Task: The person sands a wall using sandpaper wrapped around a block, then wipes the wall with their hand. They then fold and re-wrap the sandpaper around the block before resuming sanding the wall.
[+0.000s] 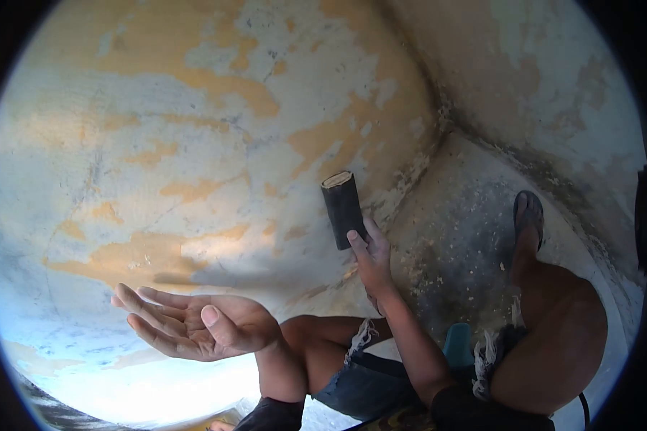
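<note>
- Holding out left hand (194, 325) at eight o'clock with fingers apart.
- Clamping right hand (374, 260), at four, on black block (343, 212) near centre.
- Pointing block's long axis, pale end first, between eleven and twelve.
- Facing peeling wall (144, 136) beyond.

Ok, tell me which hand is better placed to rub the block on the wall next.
Right, most likely: the right hand grips the black-wrapped block near its lower end, in front of the patchy wall. The left hand is open, palm showing, holding nothing.
</note>
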The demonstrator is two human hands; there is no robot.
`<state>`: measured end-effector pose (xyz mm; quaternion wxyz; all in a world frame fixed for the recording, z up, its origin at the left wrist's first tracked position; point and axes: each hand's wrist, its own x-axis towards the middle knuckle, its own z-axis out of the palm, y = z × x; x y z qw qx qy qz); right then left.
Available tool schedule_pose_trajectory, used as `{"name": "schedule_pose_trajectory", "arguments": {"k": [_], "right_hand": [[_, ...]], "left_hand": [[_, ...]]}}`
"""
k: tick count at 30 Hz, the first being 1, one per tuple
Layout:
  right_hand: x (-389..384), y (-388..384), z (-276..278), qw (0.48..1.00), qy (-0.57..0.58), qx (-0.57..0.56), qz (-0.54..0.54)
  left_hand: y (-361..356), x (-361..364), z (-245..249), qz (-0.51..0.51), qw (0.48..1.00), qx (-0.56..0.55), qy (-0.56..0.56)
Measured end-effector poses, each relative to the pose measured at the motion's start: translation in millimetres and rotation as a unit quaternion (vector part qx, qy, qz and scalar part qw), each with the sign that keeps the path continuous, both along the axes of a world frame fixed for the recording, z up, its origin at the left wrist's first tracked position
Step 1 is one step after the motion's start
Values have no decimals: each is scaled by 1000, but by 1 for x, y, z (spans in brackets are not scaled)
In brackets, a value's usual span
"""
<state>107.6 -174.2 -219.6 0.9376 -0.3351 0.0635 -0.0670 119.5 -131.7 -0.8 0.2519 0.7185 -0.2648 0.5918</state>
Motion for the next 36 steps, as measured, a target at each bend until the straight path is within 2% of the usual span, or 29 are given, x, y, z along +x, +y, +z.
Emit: {"name": "schedule_pose_trajectory", "arguments": {"k": [2,5,7,9,11,14,18,20,23,24,26,29,32,36], "right_hand": [[2,-7,9,1000,28,8,10],[5,-26,37,998,18,27,49],[-5,-9,18,999,21,18,37],[5,-10,17,999,34,9,22],[10,-20,46,998,2,67,21],[3,-21,56,996,20,74,49],[12,-19,64,996,47,75,20],[33,-31,87,998,-16,33,-42],[22,-31,83,999,5,41,8],[25,-31,86,999,-10,43,6],[24,-33,91,998,16,50,-17],[36,-48,104,1000,20,19,-11],[20,-32,77,1000,10,8,16],[21,-41,89,999,32,26,17]], "left_hand": [[-2,-3,2,25,999,-21,32],[5,-7,6,20,1000,6,11],[10,-7,3,33,999,6,14],[8,-4,2,-12,1000,-9,20],[5,-7,2,-60,998,-25,23],[-3,-13,5,-60,997,-48,-1],[-6,-11,10,-47,995,-91,13],[-5,-21,9,-27,995,-90,20],[6,-19,9,-13,998,-53,22],[9,-17,10,-16,999,-51,7],[14,-17,7,-16,995,-79,61],[16,-21,5,-10,997,-59,42],[19,-16,5,-37,998,-47,33],[14,-16,6,-47,996,-53,45]]}}
